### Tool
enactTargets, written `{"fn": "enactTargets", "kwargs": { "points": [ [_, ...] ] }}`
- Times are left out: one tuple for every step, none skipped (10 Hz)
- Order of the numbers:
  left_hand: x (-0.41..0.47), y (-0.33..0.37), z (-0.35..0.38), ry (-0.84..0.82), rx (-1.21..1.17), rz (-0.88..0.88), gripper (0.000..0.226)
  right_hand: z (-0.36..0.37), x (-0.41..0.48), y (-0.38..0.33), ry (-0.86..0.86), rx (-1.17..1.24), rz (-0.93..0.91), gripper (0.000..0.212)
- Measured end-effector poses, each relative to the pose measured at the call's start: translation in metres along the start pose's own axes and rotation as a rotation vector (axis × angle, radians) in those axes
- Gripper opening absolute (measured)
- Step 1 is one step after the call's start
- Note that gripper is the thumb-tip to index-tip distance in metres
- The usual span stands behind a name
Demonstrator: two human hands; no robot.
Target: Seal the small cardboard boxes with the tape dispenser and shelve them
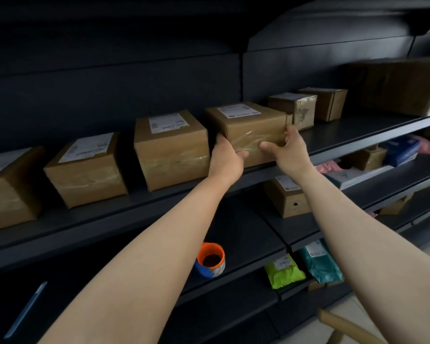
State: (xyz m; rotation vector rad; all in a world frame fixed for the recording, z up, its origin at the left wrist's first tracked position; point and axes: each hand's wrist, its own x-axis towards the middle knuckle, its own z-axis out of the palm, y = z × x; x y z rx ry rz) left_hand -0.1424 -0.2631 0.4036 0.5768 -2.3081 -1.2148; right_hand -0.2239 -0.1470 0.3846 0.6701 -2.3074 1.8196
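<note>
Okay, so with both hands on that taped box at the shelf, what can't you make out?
Head view only:
Shipping label on the held box: print too small.
Left hand: fingers hidden behind the box's side.
Leftmost box: cut off by the left edge.
Large carton: blurred, cut by the right edge.
Orange-and-blue item below: too dim to identify.

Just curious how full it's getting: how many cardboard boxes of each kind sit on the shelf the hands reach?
Brown cardboard box with white label, gripped by left hand and right hand: 1
Free-standing brown cardboard boxes with white labels: 4
Plain small brown cardboard box: 1
Large blurred brown cardboard box: 1
Total: 7
</note>
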Motion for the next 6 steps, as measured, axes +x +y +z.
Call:
{"fn": "enactTargets", "kwargs": {
  "points": [
    [0.011, -0.001, 0.002, 0.008, 0.021, -0.012, 0.065, 0.005, 0.011, 0.003, 0.006, 0.002, 0.012, 0.056],
    [0.017, 0.002, 0.004, 0.023, 0.04, -0.041, 0.071, 0.008, 0.015, 0.003, -0.014, 0.018, 0.032, 0.063],
    [0.012, 0.007, 0.005, 0.025, 0.019, -0.065, 0.088, 0.01, 0.012, 0.001, 0.018, -0.01, 0.026, 0.07],
    [-0.004, 0.01, 0.003, -0.018, -0.024, -0.023, 0.092, 0.005, 0.002, -0.008, 0.139, -0.091, -0.012, 0.073],
    [-0.034, 0.012, -0.006, -0.042, -0.082, 0.109, 0.085, -0.001, -0.02, -0.024, 0.225, -0.1, -0.108, 0.065],
    [-0.063, 0.017, -0.023, 0.064, -0.187, 0.22, 0.071, -0.007, -0.048, -0.046, 0.224, -0.038, -0.209, 0.061]
  ]
}}
